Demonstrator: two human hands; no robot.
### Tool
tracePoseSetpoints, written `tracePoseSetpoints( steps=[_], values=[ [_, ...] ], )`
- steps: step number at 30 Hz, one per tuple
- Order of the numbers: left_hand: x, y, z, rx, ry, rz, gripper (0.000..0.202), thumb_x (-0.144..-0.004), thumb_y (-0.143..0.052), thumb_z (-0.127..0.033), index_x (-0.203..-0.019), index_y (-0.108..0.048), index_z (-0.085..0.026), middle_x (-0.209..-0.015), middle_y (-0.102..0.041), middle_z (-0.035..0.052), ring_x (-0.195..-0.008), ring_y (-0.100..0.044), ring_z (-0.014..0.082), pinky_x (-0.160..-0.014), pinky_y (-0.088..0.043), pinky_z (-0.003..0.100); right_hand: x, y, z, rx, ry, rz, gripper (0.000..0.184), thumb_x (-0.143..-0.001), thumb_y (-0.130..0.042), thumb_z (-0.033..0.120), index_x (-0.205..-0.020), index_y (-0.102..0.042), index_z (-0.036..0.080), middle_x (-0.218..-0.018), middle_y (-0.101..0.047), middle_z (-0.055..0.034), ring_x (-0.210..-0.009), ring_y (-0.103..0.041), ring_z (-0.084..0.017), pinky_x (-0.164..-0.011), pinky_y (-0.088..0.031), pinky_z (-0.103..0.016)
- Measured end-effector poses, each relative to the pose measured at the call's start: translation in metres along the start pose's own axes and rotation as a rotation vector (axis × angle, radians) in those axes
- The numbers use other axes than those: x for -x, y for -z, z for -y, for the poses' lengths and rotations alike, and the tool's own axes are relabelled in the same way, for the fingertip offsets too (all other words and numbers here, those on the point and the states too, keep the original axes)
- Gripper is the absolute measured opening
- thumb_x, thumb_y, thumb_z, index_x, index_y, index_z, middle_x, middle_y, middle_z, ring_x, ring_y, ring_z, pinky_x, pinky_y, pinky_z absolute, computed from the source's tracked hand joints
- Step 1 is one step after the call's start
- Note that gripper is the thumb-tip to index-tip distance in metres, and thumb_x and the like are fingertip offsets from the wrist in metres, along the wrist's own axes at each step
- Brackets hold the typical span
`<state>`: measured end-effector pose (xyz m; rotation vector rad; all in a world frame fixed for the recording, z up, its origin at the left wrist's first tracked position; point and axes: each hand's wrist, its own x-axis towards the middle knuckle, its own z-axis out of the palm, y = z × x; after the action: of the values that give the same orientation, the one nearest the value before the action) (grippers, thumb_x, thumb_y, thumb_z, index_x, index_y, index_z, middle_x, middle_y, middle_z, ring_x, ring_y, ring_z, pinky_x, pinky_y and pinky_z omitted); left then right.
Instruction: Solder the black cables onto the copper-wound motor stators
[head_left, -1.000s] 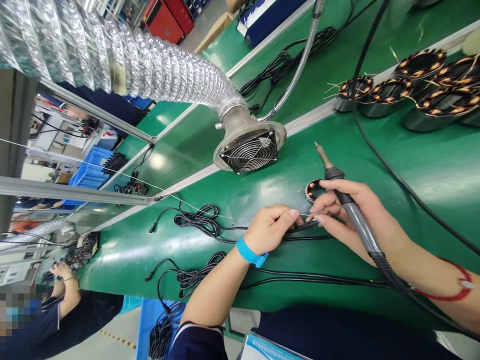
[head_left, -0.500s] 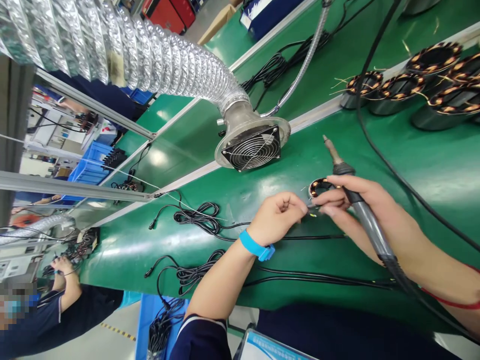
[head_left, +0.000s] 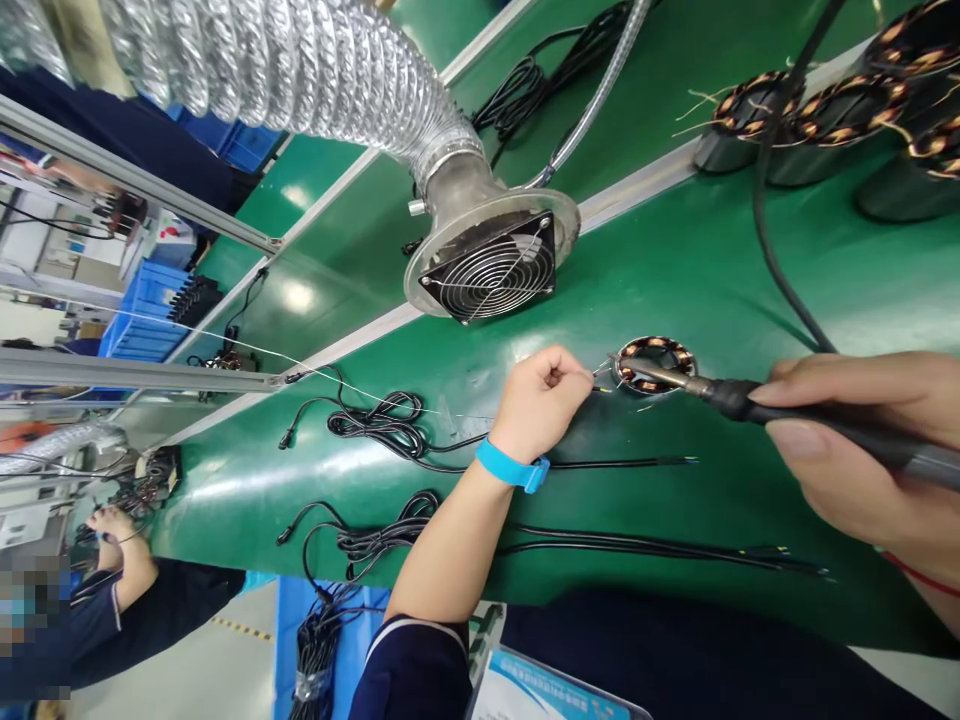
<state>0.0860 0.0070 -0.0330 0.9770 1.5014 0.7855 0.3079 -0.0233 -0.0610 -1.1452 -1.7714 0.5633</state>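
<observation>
My right hand [head_left: 855, 430] grips the dark handle of a soldering iron [head_left: 731, 398] like a pen. The iron's tip lies over the near-left rim of a small copper-wound stator ring [head_left: 679, 352] flat on the green bench, close to thin wire ends. Beside the ring's left edge, my left hand [head_left: 546, 392], with a blue wrist strap [head_left: 510, 465], is closed in a pinch on a thin wire end. A black cable [head_left: 471, 440] runs in beneath this hand, and stripped leads show just past its fingers. Exactly which lead it pinches is partly hidden.
A fan hood [head_left: 495, 270] on a silver duct hangs above the bench. Several larger stators [head_left: 795, 130] stand at the upper right. Coiled black cables [head_left: 382, 415] lie left, with more in a blue bin [head_left: 367, 640]. The iron's cord [head_left: 772, 230] loops at right. A co-worker [head_left: 142, 600] sits far left.
My right hand has moved right, away from the ring and leads, and the iron has swung down so its tip reaches the ring. My left hand stays pinched beside it.
</observation>
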Motion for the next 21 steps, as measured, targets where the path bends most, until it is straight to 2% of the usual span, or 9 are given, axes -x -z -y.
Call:
tracePoseSetpoints(
  steps=[2,3,7,11,18,21],
  values=[
    [0.0004,-0.0001,-0.0001,-0.005,0.001,-0.002,0.024,-0.075,-0.064,-0.013,-0.058,-0.049,-0.019,-0.054,-0.043,-0.0071,-0.059,-0.036,0.0091,-0.060,-0.028,0.026,-0.0019,0.0051,0.0043,0.022,0.071,0.038,0.016,-0.107,-0.062,0.038,-0.100,-0.068,0.025,-0.092,-0.075,-0.0050,-0.069,-0.069,-0.013,-0.062,-0.056,-0.027],
    [0.0005,-0.0001,0.0000,-0.007,0.000,-0.003,0.025,-0.076,-0.064,-0.012,-0.058,-0.049,-0.019,-0.054,-0.042,-0.0073,-0.058,-0.036,0.0089,-0.060,-0.028,0.026,-0.0032,0.0071,0.0057,0.035,0.074,0.062,0.015,-0.107,-0.062,0.037,-0.101,-0.068,0.025,-0.092,-0.075,-0.0050,-0.068,-0.069,-0.013,-0.061,-0.056,-0.027],
    [0.0005,-0.0001,0.0013,0.002,-0.005,-0.002,0.026,-0.077,-0.065,-0.012,-0.058,-0.048,-0.019,-0.055,-0.043,-0.0069,-0.059,-0.036,0.0088,-0.060,-0.028,0.026,-0.0049,0.0092,0.0071,0.036,0.048,0.109,0.016,-0.107,-0.063,0.041,-0.103,-0.068,0.026,-0.094,-0.075,-0.0057,-0.067,-0.069,-0.014,-0.058,-0.054,-0.029],
    [0.0004,-0.0003,0.0028,0.024,-0.010,0.000,0.025,-0.077,-0.065,-0.014,-0.059,-0.048,-0.019,-0.056,-0.045,-0.0061,-0.061,-0.037,0.0095,-0.061,-0.030,0.026,-0.0006,0.0052,0.0076,0.016,0.023,0.131,0.016,-0.107,-0.062,0.040,-0.105,-0.068,0.026,-0.099,-0.075,-0.0061,-0.074,-0.070,-0.015,-0.064,-0.056,-0.032],
    [-0.0008,0.0019,0.0039,0.052,-0.049,-0.002,0.023,-0.077,-0.064,-0.012,-0.059,-0.051,-0.019,-0.056,-0.048,-0.0065,-0.059,-0.040,0.0084,-0.060,-0.033,0.024,0.0032,0.0050,0.0056,-0.015,-0.062,0.116,0.022,-0.107,-0.062,0.047,-0.106,-0.069,0.027,-0.102,-0.074,-0.0064,-0.079,-0.070,-0.017,-0.071,-0.056,-0.036],
    [-0.0016,0.0028,0.0046,0.060,-0.059,-0.003,0.023,-0.077,-0.064,-0.009,-0.059,-0.052,-0.018,-0.057,-0.049,-0.0069,-0.059,-0.042,0.0077,-0.059,-0.034,0.023,0.0027,0.0057,0.0075,-0.016,-0.062,0.125,0.021,-0.106,-0.062,0.048,-0.106,-0.069,0.028,-0.102,-0.074,-0.0057,-0.076,-0.069,-0.016,-0.067,-0.055,-0.035]
  ],
)
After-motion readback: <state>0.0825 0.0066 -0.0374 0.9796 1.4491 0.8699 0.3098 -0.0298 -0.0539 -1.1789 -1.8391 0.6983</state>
